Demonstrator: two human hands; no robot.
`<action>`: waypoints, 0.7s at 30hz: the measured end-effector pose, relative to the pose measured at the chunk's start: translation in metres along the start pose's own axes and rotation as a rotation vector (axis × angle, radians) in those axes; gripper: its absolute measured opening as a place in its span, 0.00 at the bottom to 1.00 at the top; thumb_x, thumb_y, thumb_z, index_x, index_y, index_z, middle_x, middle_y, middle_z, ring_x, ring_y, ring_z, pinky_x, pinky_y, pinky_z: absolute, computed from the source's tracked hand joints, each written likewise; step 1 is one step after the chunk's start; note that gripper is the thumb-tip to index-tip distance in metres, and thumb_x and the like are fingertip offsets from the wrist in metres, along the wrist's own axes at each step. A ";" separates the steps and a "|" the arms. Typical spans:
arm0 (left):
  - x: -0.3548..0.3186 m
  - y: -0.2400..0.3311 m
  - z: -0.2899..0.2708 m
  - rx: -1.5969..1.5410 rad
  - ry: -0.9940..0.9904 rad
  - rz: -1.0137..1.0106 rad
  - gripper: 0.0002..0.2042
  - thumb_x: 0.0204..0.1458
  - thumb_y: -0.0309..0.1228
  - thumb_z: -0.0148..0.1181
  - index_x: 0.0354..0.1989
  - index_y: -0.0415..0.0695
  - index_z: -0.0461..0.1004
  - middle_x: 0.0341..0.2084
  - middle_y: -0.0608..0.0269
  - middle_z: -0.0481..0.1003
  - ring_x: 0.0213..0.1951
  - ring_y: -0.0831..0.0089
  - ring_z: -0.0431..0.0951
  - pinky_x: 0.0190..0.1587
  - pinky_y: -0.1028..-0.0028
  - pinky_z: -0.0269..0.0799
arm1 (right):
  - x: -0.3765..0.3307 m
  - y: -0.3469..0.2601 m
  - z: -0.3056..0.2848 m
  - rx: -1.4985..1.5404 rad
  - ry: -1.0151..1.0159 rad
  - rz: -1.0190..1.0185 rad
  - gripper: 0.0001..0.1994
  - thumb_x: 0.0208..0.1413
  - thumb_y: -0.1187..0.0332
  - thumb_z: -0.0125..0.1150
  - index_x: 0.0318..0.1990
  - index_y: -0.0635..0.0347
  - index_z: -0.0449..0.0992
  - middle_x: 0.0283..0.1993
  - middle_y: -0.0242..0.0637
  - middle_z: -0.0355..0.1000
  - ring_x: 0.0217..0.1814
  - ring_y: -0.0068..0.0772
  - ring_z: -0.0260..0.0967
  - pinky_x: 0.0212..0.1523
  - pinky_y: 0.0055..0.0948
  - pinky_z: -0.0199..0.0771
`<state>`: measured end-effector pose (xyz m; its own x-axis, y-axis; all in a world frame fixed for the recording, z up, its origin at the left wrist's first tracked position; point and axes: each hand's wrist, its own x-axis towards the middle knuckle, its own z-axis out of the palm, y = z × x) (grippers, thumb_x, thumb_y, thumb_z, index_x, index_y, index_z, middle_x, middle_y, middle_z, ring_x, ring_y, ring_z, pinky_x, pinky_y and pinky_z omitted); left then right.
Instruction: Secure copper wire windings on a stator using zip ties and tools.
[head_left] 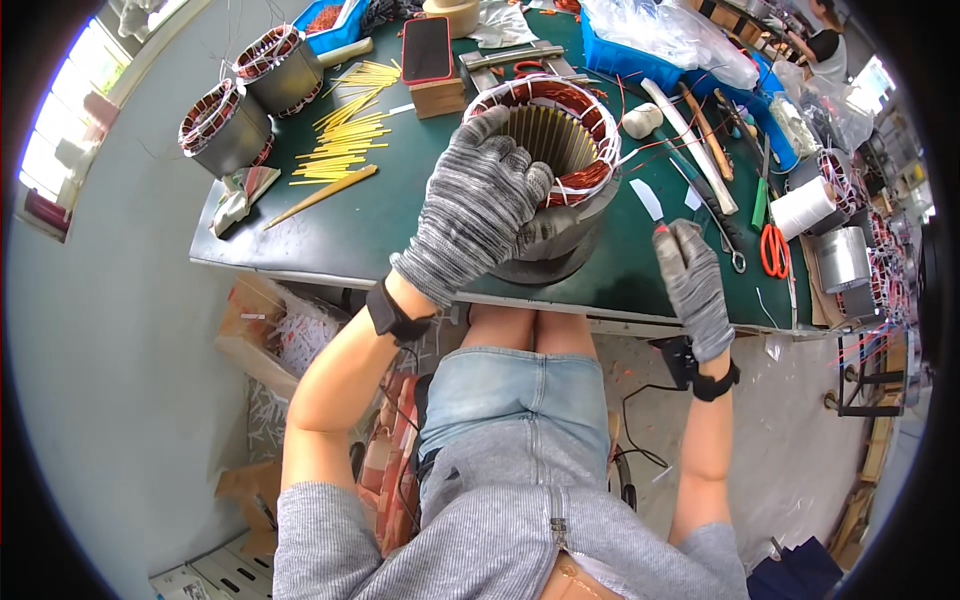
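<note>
A motor stator (600,135) stands upright near the front of the green table, its copper windings tied with white cord and yellow strips lining its bore. My left hand (475,205), in a grey striped glove, lies over its near left rim with the fingers curled onto the windings. To the right, my gloved right hand (692,285) is closed around the handle of a small knife (647,200). The knife's pale, broad blade points away from me and a bit of red shows at its handle. The rest of the handle is hidden by the fingers.
Yellow strips (345,135) lie left of the stator, near two more wound stators (225,130). A phone (428,50) rests on a wooden block behind. On the right are red-handled scissors (774,250), a white thread spool (803,208), rods and blue bins (625,55).
</note>
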<state>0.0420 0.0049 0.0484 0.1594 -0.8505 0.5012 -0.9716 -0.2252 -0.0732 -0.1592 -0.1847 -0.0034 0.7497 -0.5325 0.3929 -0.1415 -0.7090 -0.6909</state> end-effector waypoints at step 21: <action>-0.064 0.164 0.004 -2.071 -0.360 -0.267 0.34 0.63 0.38 0.46 0.70 0.39 0.35 0.70 0.54 0.40 0.69 0.65 0.45 0.68 0.67 0.42 | -0.080 -0.047 -0.002 0.297 0.198 0.166 0.14 0.59 0.64 0.46 0.27 0.59 0.73 0.21 0.40 0.71 0.20 0.39 0.70 0.26 0.32 0.69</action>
<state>-0.1274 0.0206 0.0012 0.0659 -0.9832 0.1702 0.3803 0.1824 0.9067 -0.2137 -0.1095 -0.0013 0.5894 -0.7280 0.3501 -0.0353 -0.4562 -0.8892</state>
